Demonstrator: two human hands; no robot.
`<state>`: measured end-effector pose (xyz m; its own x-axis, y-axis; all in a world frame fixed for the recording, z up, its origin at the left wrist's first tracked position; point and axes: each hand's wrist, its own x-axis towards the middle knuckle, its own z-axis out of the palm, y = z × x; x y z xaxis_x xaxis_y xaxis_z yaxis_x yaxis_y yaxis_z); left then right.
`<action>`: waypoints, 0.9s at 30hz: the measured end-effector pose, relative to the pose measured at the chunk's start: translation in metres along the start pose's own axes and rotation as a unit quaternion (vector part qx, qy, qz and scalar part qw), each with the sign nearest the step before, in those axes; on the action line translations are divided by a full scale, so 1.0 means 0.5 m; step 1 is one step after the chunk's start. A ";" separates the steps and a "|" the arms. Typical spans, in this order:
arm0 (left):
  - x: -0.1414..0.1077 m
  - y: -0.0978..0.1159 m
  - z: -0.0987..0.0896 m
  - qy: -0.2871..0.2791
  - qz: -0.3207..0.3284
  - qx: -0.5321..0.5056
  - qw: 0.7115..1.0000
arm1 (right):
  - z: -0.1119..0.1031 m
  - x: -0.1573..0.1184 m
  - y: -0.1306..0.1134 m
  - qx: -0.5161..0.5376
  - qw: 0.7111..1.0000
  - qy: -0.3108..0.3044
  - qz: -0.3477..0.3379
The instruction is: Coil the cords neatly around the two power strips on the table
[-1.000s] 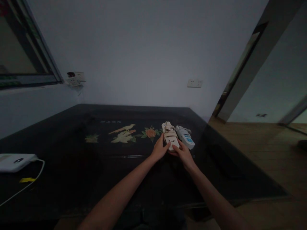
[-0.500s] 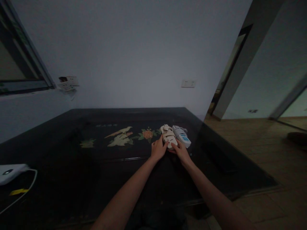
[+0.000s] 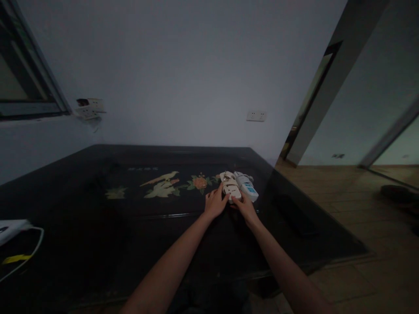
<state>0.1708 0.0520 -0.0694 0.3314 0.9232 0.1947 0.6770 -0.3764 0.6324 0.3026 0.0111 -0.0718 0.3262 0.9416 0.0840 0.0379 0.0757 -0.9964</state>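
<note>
Both my hands are on a white power strip (image 3: pixel 232 190) with its cord wound around its body. My left hand (image 3: pixel 215 202) grips its left side, thumb near the front end. From the right, my right hand (image 3: pixel 246 206) holds the same end, its thumb on the strip and fingers partly hidden beneath. Close against its right side lies a second power strip (image 3: pixel 249 192), white with blue markings and a grey-white cord wrapped round it. Both strips are over the right part of a dark glossy table (image 3: pixel 147 244).
A white device (image 3: pixel 13 229) with a white cable (image 3: pixel 39 244) and a yellow tag (image 3: pixel 16 259) lies at the table's left. A dark flat object (image 3: pixel 296 216) rests at the right. Wall sockets (image 3: pixel 256 115) are behind; a bird-and-flower picture (image 3: pixel 163 185) decorates the tabletop.
The view has shifted slightly. Both hands stay on the white power strip, with almost no change in its place beside the second strip.
</note>
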 end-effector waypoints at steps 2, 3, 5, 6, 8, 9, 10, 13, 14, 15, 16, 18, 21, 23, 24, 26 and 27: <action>0.001 -0.001 0.001 0.004 -0.003 -0.007 1.000 | -0.004 -0.003 0.000 -0.032 0.999 0.003 0.002; 0.001 -0.002 0.001 0.006 -0.004 -0.012 1.000 | -0.007 -0.005 0.000 -0.049 0.999 0.005 0.003; 0.001 -0.005 0.002 0.009 -0.004 -0.024 1.000 | -0.013 -0.011 -0.002 -0.083 0.997 0.008 0.001; 0.001 -0.006 0.003 0.010 -0.003 -0.031 0.999 | -0.016 -0.015 -0.004 -0.101 0.995 0.009 -0.001; 0.001 -0.008 0.004 0.016 0.000 -0.050 0.999 | -0.025 -0.026 -0.010 -0.139 0.990 0.013 -0.007; 0.002 -0.009 0.005 0.020 0.001 -0.061 0.998 | -0.031 -0.034 -0.014 -0.158 0.987 0.017 -0.011; 0.002 -0.009 0.005 0.025 0.002 -0.075 0.997 | -0.037 -0.043 -0.020 -0.174 0.984 0.025 -0.015; 0.003 -0.009 -0.001 0.046 0.008 -0.129 0.991 | -0.053 -0.075 -0.046 -0.261 0.961 0.071 -0.058; 0.003 -0.009 -0.007 0.053 0.010 -0.150 0.987 | -0.054 -0.086 -0.059 -0.298 0.947 0.086 -0.086; 0.002 -0.012 -0.016 0.059 0.012 -0.173 0.983 | -0.050 -0.096 -0.073 -0.331 0.931 0.094 -0.120; -0.001 -0.015 -0.028 0.064 0.013 -0.194 0.979 | -0.042 -0.104 -0.090 -0.350 0.920 0.089 -0.155; -0.014 -0.030 -0.058 0.066 0.013 -0.236 0.970 | -0.005 -0.112 -0.125 -0.322 0.923 0.030 -0.210; -0.056 -0.069 -0.112 0.053 0.012 -0.284 0.957 | 0.088 -0.108 -0.159 -0.190 0.946 -0.174 -0.199; -0.092 -0.103 -0.142 0.048 0.010 -0.303 0.952 | 0.155 -0.100 -0.155 -0.158 0.931 -0.270 -0.186; -0.109 -0.119 -0.153 0.048 0.009 -0.308 0.950 | 0.185 -0.097 -0.144 -0.148 0.923 -0.308 -0.178; -0.134 -0.148 -0.169 0.044 0.006 -0.312 0.949 | 0.228 -0.093 -0.110 -0.133 0.912 -0.355 -0.158; -0.139 -0.159 -0.173 0.040 0.004 -0.312 0.949 | 0.241 -0.093 -0.090 -0.126 0.909 -0.368 -0.147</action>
<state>0.0369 0.0243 -0.0686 0.2668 0.9331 0.2411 0.1456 -0.2863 0.9470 0.1722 0.0036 -0.0320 -0.4502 0.8644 0.2239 0.2665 0.3694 -0.8902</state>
